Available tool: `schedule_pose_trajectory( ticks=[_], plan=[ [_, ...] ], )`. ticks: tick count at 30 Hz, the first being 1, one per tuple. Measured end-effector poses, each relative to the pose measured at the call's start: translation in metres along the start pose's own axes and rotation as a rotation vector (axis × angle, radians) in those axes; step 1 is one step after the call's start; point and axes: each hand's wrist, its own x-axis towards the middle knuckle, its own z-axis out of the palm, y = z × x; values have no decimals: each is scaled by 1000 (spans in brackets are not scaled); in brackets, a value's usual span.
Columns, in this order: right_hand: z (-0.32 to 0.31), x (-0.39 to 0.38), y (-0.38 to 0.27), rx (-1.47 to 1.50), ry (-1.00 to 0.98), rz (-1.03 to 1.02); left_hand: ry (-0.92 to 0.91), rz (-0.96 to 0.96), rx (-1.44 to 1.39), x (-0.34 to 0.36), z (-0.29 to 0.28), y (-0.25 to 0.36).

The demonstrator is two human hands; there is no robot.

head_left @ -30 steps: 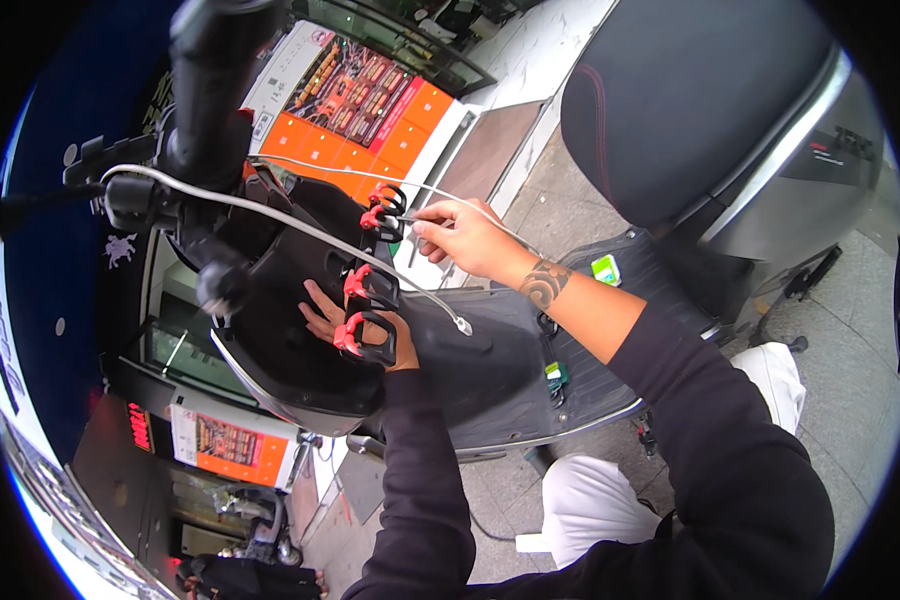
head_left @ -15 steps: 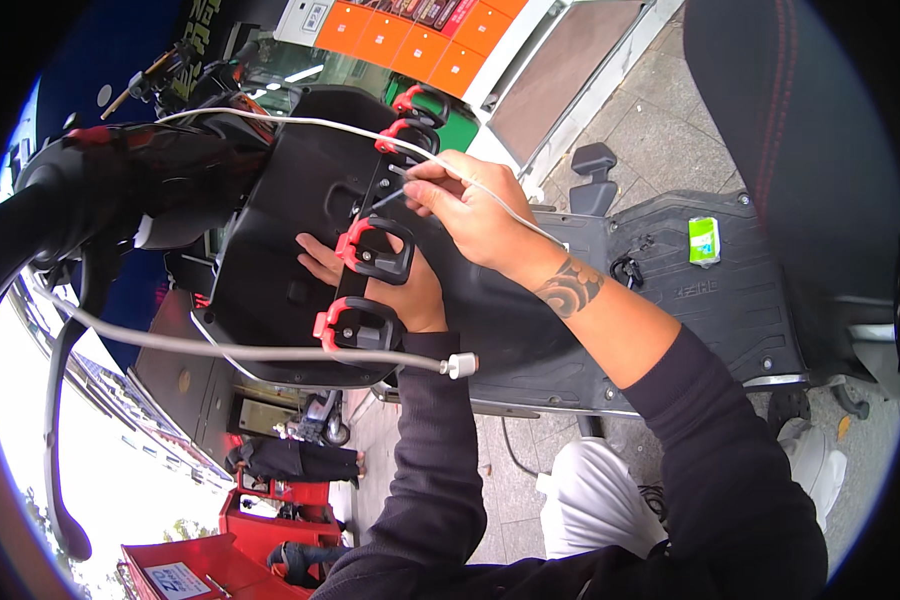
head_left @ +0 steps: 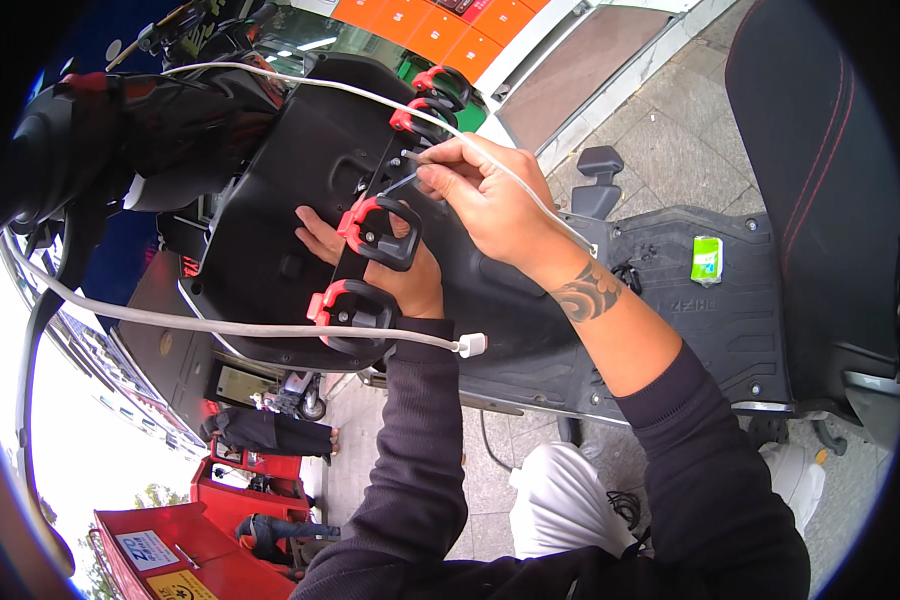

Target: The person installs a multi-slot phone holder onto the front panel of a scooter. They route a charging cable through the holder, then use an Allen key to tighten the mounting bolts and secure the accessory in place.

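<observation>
Head view: a person crouches at a scooter's black front inner panel point(head_left: 300, 190).
Left hand point(head_left: 390, 265): flat against the panel beside a red-and-black bag hook point(head_left: 378, 232), fingers spread, seemingly bracing it.
Right hand point(head_left: 490, 200): fingertips pinched shut on a thin metal tool point(head_left: 395, 183), tip at the panel.
White cable point(head_left: 220, 325): hangs loose below; plug free.
Footboard point(head_left: 670, 300): holds a small green packet point(head_left: 707, 260).

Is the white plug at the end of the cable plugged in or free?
Free. The white plug hangs in open air below the left hand, joined to nothing, with its cable trailing away to the left.
</observation>
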Motion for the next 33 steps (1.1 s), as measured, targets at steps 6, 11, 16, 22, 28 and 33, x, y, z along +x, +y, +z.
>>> schedule_pose_trajectory(
  ticks=[6,11,16,22,28,33],
  plan=[
    [4,-4,8,245,36,61,8,-52,-20,3,3,-1],
    [7,-2,12,370,58,55,13,-19,42,7,0,4],
    [6,-2,10,239,38,-3,24,-20,23,9,-4,10],
    [9,-3,5,194,41,4,58,-71,-16,9,-5,12],
    [-7,5,-8,-193,-34,-323,55,0,88,9,-3,9],
    [-10,2,-29,-516,-73,-415,66,-26,81,8,-4,10]
  ],
)
